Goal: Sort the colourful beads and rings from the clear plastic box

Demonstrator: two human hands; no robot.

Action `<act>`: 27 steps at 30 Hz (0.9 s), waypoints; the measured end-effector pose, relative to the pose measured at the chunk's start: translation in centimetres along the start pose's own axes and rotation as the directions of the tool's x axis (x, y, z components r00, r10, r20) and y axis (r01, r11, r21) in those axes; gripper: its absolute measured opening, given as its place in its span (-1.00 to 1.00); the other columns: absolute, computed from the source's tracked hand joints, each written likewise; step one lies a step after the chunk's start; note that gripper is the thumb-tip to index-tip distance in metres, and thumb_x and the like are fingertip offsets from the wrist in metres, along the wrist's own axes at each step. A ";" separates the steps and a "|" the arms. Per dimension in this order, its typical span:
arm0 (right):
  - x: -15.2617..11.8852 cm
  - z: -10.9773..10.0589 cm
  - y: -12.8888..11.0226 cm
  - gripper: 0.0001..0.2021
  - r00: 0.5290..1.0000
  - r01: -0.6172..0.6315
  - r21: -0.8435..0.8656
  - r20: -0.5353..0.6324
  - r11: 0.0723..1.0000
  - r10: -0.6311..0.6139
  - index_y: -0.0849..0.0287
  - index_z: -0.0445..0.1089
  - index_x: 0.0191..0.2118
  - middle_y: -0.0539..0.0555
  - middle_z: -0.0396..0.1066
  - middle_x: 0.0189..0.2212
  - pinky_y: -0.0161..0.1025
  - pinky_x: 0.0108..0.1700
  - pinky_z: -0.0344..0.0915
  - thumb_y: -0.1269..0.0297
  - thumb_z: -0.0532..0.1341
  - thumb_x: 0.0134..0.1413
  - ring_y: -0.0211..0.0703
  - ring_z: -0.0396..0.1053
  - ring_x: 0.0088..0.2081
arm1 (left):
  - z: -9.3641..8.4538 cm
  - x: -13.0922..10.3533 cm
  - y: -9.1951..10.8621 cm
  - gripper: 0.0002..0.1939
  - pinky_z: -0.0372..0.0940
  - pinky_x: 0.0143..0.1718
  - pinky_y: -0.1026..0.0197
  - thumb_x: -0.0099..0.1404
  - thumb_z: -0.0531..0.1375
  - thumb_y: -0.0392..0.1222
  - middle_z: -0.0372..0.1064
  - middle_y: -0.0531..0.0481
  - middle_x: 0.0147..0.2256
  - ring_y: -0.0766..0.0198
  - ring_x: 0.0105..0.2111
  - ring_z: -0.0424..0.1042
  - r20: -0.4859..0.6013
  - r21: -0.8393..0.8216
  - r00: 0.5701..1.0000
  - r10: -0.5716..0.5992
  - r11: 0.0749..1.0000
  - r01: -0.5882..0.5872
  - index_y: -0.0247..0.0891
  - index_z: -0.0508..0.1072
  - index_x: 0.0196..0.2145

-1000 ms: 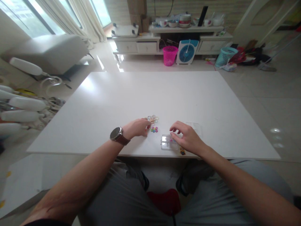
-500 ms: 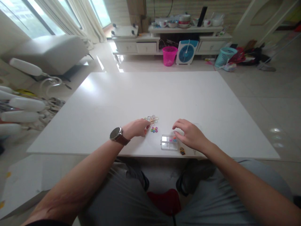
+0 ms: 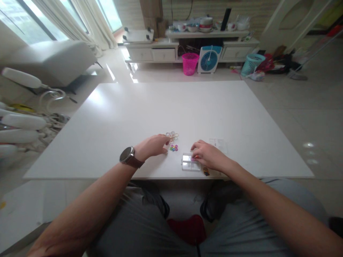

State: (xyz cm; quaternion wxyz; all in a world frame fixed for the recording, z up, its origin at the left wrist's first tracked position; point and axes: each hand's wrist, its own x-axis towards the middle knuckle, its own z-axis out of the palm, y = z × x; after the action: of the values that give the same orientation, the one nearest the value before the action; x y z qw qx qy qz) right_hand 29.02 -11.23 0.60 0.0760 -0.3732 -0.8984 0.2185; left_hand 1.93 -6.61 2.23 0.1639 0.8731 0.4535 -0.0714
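Note:
My left hand (image 3: 158, 145), with a watch (image 3: 127, 155) on its wrist, rests on the white table, thumb and fingers apart and nothing visible between them. Its fingertips are beside a pile of thin coloured rings (image 3: 172, 135) and a small cluster of bright flower-like pieces (image 3: 174, 147). Over a clear compartment box (image 3: 187, 166), my right hand (image 3: 207, 154) has its fingers bent together. A speck of orange-red shows at those fingertips; what they pinch is too small to name. Pink bits show in the box beneath. A small yellow figure (image 3: 206, 171) lies beside the box, partly behind my right hand.
Behind my right hand lies a clear, flat plastic piece (image 3: 218, 144). The table's front edge (image 3: 171, 177) runs just before my legs. Beyond the table stand a pink basket (image 3: 190, 64), a blue fan (image 3: 209, 60) and a teal basket (image 3: 252, 65).
My right hand has moved left and down over the box, its fingers closing in on the pieces there. My left thumb and fingers have spread apart. The view has shifted slightly.

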 end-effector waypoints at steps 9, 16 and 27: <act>0.3 0.0 0.0 -0.87 1.000 0.016 0.012 0.013 1.000 -0.016 0.15 0.52 -0.42 0.11 0.45 -0.22 -0.20 -0.13 0.29 0.47 0.25 0.06 -0.07 0.31 -0.11 | 0.1 0.1 0.0 -0.84 0.23 -0.30 0.23 0.19 0.18 -0.20 0.47 -0.06 -0.28 0.22 -0.30 0.41 0.009 -0.005 1.000 0.021 1.000 -0.021 -0.23 0.44 -0.24; 0.2 -0.7 -0.7 -0.88 0.999 0.035 -0.009 0.002 0.999 -0.035 0.18 0.46 -0.41 0.13 0.44 -0.26 -0.19 -0.15 0.29 0.51 0.22 0.05 -0.07 0.33 -0.13 | 0.0 0.2 0.3 -0.84 0.21 -0.32 0.22 0.22 0.17 -0.19 0.46 -0.04 -0.32 0.22 -0.35 0.40 0.015 -0.038 0.999 0.047 0.998 -0.046 -0.23 0.46 -0.23; -0.3 -2.4 -1.5 -0.93 0.948 0.160 0.144 -0.299 0.977 -0.112 0.14 0.44 -0.26 0.10 0.42 -0.22 -0.11 -0.10 0.31 0.44 0.25 0.12 -0.09 0.32 -0.14 | -1.2 0.1 4.4 -0.76 0.27 -0.41 0.30 0.23 0.26 -0.09 0.45 0.00 -0.37 0.33 -0.39 0.43 -0.085 -0.621 0.986 0.142 0.767 -0.164 -0.28 0.43 -0.22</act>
State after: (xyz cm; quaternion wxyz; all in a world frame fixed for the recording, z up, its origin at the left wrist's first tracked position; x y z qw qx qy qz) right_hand 29.02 -11.61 3.39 0.2522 -0.3305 -0.8799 0.2299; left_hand 5.59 -8.49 4.27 0.4420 0.8043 0.3814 0.1111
